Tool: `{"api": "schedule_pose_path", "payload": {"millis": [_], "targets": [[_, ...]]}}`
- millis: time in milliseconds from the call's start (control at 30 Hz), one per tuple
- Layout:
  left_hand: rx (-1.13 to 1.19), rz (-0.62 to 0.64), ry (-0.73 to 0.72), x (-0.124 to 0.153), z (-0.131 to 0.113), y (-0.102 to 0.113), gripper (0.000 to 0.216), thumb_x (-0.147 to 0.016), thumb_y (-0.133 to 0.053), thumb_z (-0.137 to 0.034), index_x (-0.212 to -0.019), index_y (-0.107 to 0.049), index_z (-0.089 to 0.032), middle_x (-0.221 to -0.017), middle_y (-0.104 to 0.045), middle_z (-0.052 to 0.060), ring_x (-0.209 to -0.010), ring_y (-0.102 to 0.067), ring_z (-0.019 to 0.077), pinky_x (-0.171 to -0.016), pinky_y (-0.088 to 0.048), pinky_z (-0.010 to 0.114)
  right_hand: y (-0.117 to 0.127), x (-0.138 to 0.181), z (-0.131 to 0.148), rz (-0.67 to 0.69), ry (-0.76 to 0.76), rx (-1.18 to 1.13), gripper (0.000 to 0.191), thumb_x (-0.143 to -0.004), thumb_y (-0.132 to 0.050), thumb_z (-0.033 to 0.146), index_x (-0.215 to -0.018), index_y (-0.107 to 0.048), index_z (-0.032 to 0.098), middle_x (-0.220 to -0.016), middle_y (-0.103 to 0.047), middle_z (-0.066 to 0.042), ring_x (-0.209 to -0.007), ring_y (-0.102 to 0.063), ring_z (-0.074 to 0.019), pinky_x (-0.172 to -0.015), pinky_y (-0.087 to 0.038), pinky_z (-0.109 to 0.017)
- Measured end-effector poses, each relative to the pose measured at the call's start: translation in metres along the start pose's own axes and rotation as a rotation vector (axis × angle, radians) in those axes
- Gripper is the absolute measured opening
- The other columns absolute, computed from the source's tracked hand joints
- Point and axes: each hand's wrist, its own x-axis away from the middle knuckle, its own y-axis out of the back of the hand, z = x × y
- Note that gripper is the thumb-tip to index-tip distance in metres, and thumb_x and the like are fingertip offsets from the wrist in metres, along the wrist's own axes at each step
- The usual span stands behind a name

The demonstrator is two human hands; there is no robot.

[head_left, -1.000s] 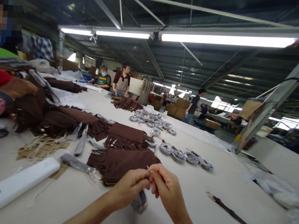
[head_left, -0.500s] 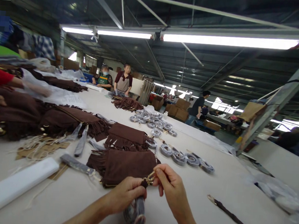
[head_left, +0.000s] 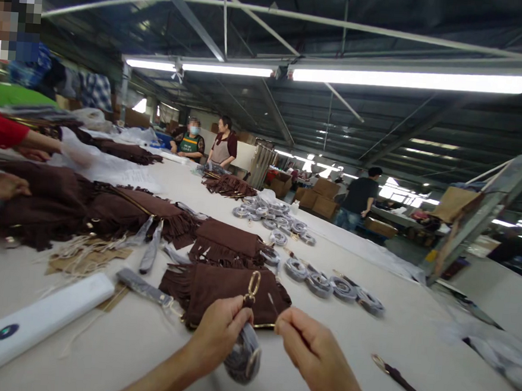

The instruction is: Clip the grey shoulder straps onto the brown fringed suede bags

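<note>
My left hand is closed around a coiled strap wrapped in clear plastic, and the strap's gold clasp stands up above my fingers. My right hand is just to the right of it, pinching something thin that I cannot make out. Both hands hover over the white table, right in front of a brown fringed suede bag.
More brown fringed bags and a pile of them lie to the left, where another person's hands work. Coiled wrapped straps trail across the middle. A white flat device lies at left, a loose brown strap at right. Other workers stand far back.
My right hand has let go of the clasp and drawn slightly right. My left hand has raised the coiled strap so the clasp stands upright. The view has tilted down a little.
</note>
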Motion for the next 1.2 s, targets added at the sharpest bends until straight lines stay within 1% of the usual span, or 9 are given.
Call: {"api": "schedule_pose_path", "payload": {"millis": [67,167,367,533,633,800,933,1067,1200], "targets": [[-0.234,-0.048,-0.055,0.002,-0.003,0.000,0.027,-0.090,-0.040,-0.029,-0.071,-0.057,-0.018,-0.070,-0.060,0.002,-0.069,-0.052,0.0167,-0.065,-0.033,0.026,-0.006,-0.001,-0.001,0.025,0.019,0.255,0.029,-0.086,-0.048,0.034,-0.060,-0.046,0.022,-0.053,-0.047,0.003,-0.051,-0.042,-0.0132,-0.052,-0.026,-0.027],[-0.483,-0.064,-0.075,0.003,-0.007,0.000,0.025,-0.091,-0.040,-0.024,-0.074,-0.057,-0.018,-0.079,-0.065,0.005,-0.075,-0.055,0.0190,-0.069,-0.032,0.029,-0.014,-0.003,-0.001,0.029,0.023,0.428,0.025,-0.084,-0.043,0.026,-0.060,-0.045,0.022,-0.055,-0.052,0.001,-0.054,-0.047,-0.0148,-0.053,-0.024,-0.028],[-0.656,-0.048,-0.155,0.003,-0.008,-0.005,0.025,-0.093,-0.042,-0.021,-0.074,-0.057,-0.017,-0.077,-0.065,0.005,-0.074,-0.055,0.0200,-0.068,-0.032,0.031,-0.017,-0.002,-0.004,0.076,0.007,0.604,0.023,-0.084,-0.044,0.019,-0.061,-0.047,0.021,-0.059,-0.061,-0.001,-0.056,-0.053,-0.0160,-0.053,-0.020,-0.029],[-0.670,-0.027,-0.192,0.005,-0.007,-0.009,0.023,-0.093,-0.042,-0.018,-0.078,-0.060,-0.017,-0.080,-0.066,0.005,-0.077,-0.055,0.0210,-0.070,-0.032,0.033,-0.020,-0.001,-0.001,0.096,-0.063,0.693,0.024,-0.086,-0.044,0.015,-0.063,-0.051,0.021,-0.064,-0.066,-0.002,-0.059,-0.056,-0.0160,-0.053,-0.018,-0.029],[-0.635,-0.015,-0.170,0.005,-0.006,-0.011,0.020,-0.091,-0.044,-0.016,-0.081,-0.061,-0.018,-0.083,-0.067,0.004,-0.079,-0.056,0.0203,-0.071,-0.033,0.032,-0.020,-0.002,0.002,0.093,-0.086,0.711,0.024,-0.086,-0.045,0.015,-0.065,-0.054,0.020,-0.066,-0.067,-0.003,-0.060,-0.057,-0.0159,-0.053,-0.018,-0.029],[-0.588,-0.051,-0.100,0.003,-0.007,-0.005,0.020,-0.091,-0.045,-0.016,-0.079,-0.061,-0.018,-0.084,-0.067,0.004,-0.079,-0.057,0.0193,-0.071,-0.034,0.031,-0.017,-0.003,0.003,0.088,-0.087,0.706,0.025,-0.084,-0.047,0.012,-0.062,-0.056,0.020,-0.064,-0.067,-0.002,-0.060,-0.057,-0.0148,-0.054,-0.018,-0.029],[-0.568,-0.060,-0.119,0.002,-0.008,-0.003,0.021,-0.091,-0.043,-0.016,-0.080,-0.061,-0.018,-0.083,-0.067,0.004,-0.079,-0.058,0.0196,-0.070,-0.034,0.031,-0.019,-0.001,0.002,0.085,-0.097,0.709,0.024,-0.084,-0.048,0.013,-0.063,-0.057,0.020,-0.064,-0.068,-0.002,-0.060,-0.057,-0.0148,-0.053,-0.017,-0.029],[-0.564,-0.043,-0.145,0.005,-0.005,-0.007,0.022,-0.090,-0.043,-0.017,-0.079,-0.062,-0.018,-0.082,-0.067,0.004,-0.078,-0.057,0.0202,-0.070,-0.034,0.032,-0.023,-0.002,0.001,0.079,-0.089,0.694,0.024,-0.084,-0.048,0.012,-0.063,-0.057,0.020,-0.064,-0.067,-0.002,-0.060,-0.057,-0.0147,-0.053,-0.018,-0.028],[-0.424,0.001,-0.175,0.009,-0.001,-0.014,0.023,-0.083,-0.044,-0.012,-0.089,-0.065,-0.019,-0.086,-0.067,0.004,-0.082,-0.056,0.0207,-0.074,-0.035,0.033,-0.027,-0.005,-0.004,0.076,-0.058,0.654,0.023,-0.088,-0.047,0.015,-0.068,-0.058,0.020,-0.067,-0.069,-0.002,-0.061,-0.058,-0.0151,-0.054,-0.021,-0.027]]}}
